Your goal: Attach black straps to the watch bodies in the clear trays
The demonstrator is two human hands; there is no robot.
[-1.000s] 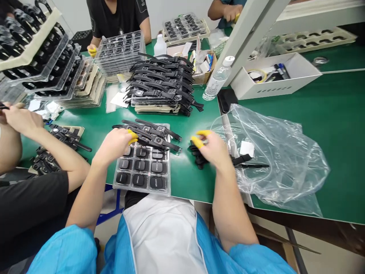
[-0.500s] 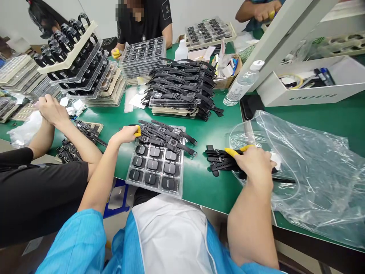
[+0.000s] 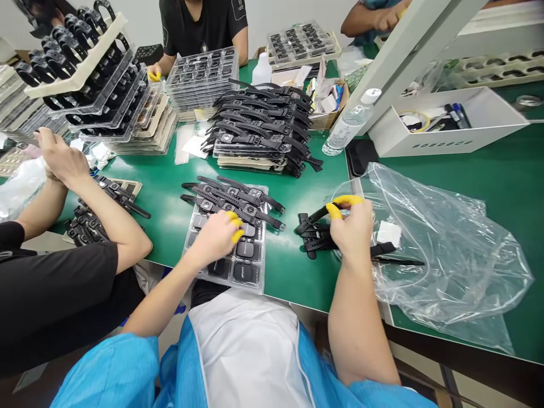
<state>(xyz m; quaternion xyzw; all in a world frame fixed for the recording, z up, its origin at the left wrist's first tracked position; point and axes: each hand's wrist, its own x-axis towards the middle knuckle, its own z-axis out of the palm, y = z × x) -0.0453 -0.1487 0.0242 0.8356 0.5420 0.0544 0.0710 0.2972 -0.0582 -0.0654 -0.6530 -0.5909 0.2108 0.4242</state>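
Observation:
A clear tray (image 3: 250,277) of black watch bodies lies on the green table in front of me, with several strapped watches (image 3: 238,199) laid across its far end. My left hand (image 3: 216,237), yellow cots on its fingertips, rests on the tray's middle with fingers over a watch body. My right hand (image 3: 352,226) pinches a black strap (image 3: 312,218) between yellow-tipped thumb and forefinger, lifting it off a small pile of loose straps (image 3: 317,241) to the right of the tray.
A crumpled clear plastic bag (image 3: 442,249) spreads at right. A tall stack of strapped watches (image 3: 259,133) sits behind the tray, a water bottle (image 3: 346,123) and white box (image 3: 446,122) beyond. A co-worker's arms (image 3: 85,192) reach in at left; others sit opposite.
My left hand moved from the tray's far left corner down onto its middle. My right hand lifted a strap from the pile.

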